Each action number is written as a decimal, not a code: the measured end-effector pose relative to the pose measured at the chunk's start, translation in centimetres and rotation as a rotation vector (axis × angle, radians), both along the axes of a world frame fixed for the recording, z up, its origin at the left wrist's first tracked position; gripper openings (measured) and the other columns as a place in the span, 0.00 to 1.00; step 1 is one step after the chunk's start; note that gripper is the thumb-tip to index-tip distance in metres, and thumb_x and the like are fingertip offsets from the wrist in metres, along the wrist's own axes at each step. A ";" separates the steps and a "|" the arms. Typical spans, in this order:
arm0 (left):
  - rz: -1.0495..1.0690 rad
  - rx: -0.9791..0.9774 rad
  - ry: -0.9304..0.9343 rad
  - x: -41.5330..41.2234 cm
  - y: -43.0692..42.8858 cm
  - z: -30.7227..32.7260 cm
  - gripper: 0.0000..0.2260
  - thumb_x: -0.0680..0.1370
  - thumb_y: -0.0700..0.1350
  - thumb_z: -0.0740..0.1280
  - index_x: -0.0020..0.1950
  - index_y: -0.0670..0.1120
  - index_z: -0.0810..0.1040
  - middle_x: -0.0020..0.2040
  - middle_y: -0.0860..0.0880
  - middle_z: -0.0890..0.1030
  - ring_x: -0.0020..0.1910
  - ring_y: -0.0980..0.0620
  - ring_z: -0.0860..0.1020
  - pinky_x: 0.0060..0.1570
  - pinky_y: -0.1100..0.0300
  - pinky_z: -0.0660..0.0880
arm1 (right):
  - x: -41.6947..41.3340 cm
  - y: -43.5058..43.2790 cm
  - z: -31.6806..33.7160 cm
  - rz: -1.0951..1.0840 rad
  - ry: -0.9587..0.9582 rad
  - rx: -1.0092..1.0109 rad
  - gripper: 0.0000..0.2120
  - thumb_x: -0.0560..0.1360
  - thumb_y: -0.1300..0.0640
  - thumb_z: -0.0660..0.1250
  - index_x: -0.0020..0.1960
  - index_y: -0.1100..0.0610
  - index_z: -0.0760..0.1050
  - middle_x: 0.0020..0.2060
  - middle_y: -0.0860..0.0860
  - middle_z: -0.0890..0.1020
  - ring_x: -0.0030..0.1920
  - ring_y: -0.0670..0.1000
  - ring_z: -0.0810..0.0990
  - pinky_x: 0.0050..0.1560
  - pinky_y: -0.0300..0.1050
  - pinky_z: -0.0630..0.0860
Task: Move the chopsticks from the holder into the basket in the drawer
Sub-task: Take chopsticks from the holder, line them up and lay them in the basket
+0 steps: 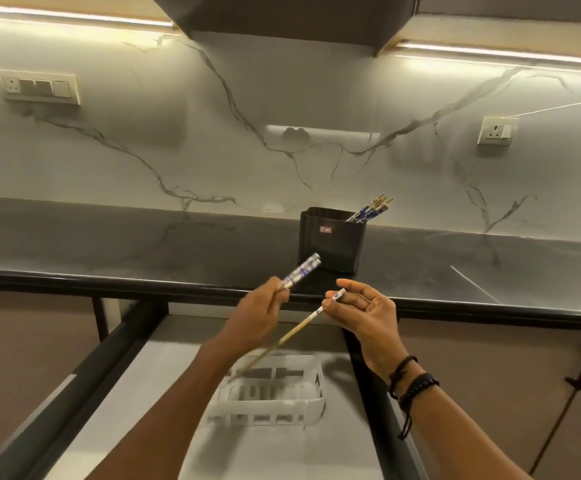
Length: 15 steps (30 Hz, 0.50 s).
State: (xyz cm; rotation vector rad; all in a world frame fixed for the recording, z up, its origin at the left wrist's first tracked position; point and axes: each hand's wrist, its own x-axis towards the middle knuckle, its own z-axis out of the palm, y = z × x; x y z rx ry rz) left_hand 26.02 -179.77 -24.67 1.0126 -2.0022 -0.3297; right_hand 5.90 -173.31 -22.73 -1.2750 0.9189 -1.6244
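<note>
Fingers (279,289) of left hand (254,320) grip chopsticks (301,270); right hand (372,317) pinches one chopstick (302,322).

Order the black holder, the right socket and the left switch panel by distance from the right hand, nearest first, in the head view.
1. Black holder, counter ahead.
2. Right socket, wall at right.
3. Left switch panel, far left.

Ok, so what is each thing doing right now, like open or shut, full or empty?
drawer: pulled open.
basket: in the drawer, a chopstick tip over it.
holder: upright, more chopsticks inside.
left hand: grips chopsticks.
right hand: pinches one chopstick.
</note>
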 end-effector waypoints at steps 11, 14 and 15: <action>-0.409 0.532 0.144 -2.1 1.9 -0.7 0.11 0.83 0.49 0.54 0.49 0.46 0.72 0.28 0.52 0.77 0.27 0.57 0.73 0.31 0.65 0.72 | 0.5 0.2 -0.3 0.084 0.041 0.033 0.19 0.70 0.69 0.72 0.61 0.64 0.76 0.52 0.62 0.84 0.52 0.58 0.84 0.55 0.49 0.81; -0.443 0.617 0.157 -2.0 2.5 -0.6 0.14 0.83 0.52 0.54 0.47 0.45 0.72 0.27 0.54 0.74 0.26 0.57 0.70 0.29 0.64 0.71 | 0.1 0.2 -0.2 0.092 0.037 0.042 0.20 0.69 0.67 0.73 0.60 0.63 0.76 0.50 0.60 0.85 0.49 0.56 0.85 0.52 0.45 0.82; -0.454 0.645 0.156 -2.0 2.7 -0.6 0.16 0.82 0.54 0.53 0.47 0.44 0.73 0.28 0.54 0.73 0.25 0.57 0.69 0.29 0.64 0.71 | 0.0 0.2 -0.1 0.098 0.034 0.038 0.19 0.69 0.66 0.73 0.60 0.62 0.77 0.50 0.60 0.85 0.49 0.55 0.85 0.51 0.44 0.82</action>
